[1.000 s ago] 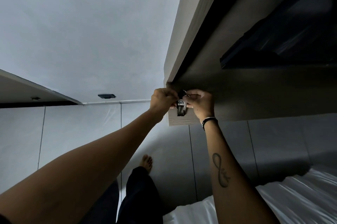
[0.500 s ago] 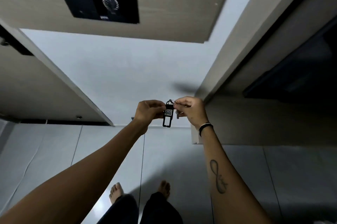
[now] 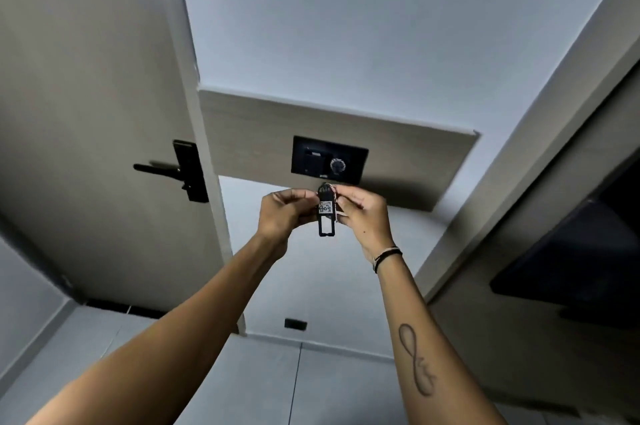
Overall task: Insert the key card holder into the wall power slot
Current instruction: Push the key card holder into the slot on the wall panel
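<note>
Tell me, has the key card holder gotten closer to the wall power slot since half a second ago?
Yes. The key card holder now hangs just below the wall power slot; earlier the gap was far wider, though the camera moved too.

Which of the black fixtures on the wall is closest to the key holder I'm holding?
The black rectangular wall panel with a round dial, just above the black key card holder. The black door handle plate and small black floor-level outlet sit farther off.

open air between key card holder (image 3: 327,213) and wall power slot (image 3: 313,161), door handle (image 3: 157,169) well left
</note>
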The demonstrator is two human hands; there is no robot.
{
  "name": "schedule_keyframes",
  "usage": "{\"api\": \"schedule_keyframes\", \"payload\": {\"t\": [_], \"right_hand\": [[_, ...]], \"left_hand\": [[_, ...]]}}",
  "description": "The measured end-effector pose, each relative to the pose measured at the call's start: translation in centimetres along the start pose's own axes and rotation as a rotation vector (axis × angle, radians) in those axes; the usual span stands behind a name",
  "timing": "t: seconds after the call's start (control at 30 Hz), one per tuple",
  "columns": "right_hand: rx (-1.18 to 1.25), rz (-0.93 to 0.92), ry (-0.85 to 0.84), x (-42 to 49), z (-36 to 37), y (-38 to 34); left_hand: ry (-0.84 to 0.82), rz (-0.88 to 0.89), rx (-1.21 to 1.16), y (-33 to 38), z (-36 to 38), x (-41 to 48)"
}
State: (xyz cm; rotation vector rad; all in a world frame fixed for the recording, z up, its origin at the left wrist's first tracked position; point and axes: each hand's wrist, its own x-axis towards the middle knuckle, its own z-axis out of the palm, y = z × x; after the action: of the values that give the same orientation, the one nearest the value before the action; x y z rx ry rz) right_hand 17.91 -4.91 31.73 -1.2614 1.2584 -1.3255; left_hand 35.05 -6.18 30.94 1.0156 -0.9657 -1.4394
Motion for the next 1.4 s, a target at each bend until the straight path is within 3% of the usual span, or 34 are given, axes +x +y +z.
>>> {"api": "schedule_keyframes", "payload": {"t": [0.7, 1.13, 1.4], "right_hand": [[0.011, -0.136, 0.012, 3.0, 2.9, -17.1], [0.072, -0.188, 0.03, 4.0, 2.7, -19.7], [-0.012, -0.255, 0.076, 5.4, 2.8, -20.2]], "left_hand": [[-0.084, 0.288, 0.035, 15.3, 2.2, 0.1], [-0.037, 0.36, 0.084, 18.5, 2.9, 1.4], [-0.055, 0.369, 0.089, 18.8, 3.0, 2.3]]}}
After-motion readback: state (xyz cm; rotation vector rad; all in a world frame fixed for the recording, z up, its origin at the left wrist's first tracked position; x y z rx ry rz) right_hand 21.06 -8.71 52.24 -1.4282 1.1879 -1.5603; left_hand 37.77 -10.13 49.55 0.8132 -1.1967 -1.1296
